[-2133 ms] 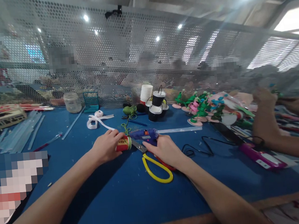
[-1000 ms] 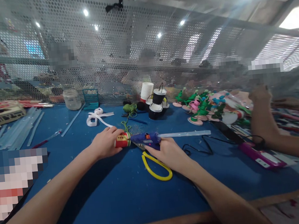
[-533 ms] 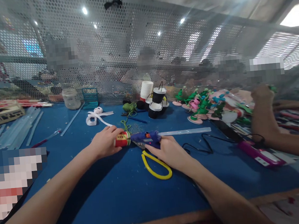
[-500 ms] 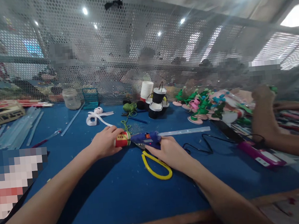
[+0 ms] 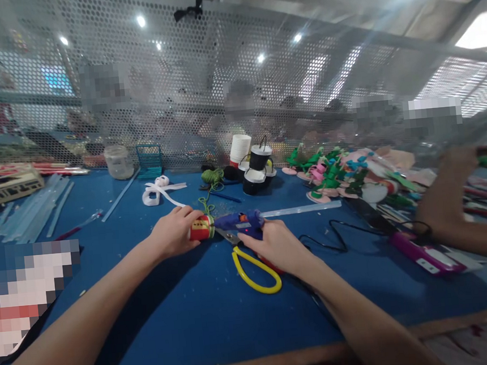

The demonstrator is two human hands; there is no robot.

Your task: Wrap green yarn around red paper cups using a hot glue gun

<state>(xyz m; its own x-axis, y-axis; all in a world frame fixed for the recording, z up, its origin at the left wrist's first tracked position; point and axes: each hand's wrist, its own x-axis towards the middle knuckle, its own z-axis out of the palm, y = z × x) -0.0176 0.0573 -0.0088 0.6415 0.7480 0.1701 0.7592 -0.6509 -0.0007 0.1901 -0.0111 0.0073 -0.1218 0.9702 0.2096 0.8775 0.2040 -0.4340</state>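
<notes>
My left hand (image 5: 176,231) is closed around a small red and gold cylinder (image 5: 202,227) with a green rim, lying on its side. In my right hand (image 5: 281,246) is a blue hot glue gun (image 5: 242,220), its nozzle at the cylinder's right end; whether it touches I cannot tell. A long clear glue stick (image 5: 301,208) sticks out of the gun's back. Scissors with yellow handles (image 5: 259,288) lie under the gun and my right hand, which hides part of them. White ribbon (image 5: 153,195) runs on the table behind my left hand.
Green yarn (image 5: 212,178), black and white small buckets (image 5: 255,180) and stacked paper cups (image 5: 240,147) stand at the back. Glue sticks (image 5: 33,209) lie left. Craft figures (image 5: 328,175), a purple power strip (image 5: 426,251) and another person's arm (image 5: 446,210) are right.
My hands keep almost the same pose, with the glue gun still at the cylinder's end. The other person's hand at the right has moved further right.
</notes>
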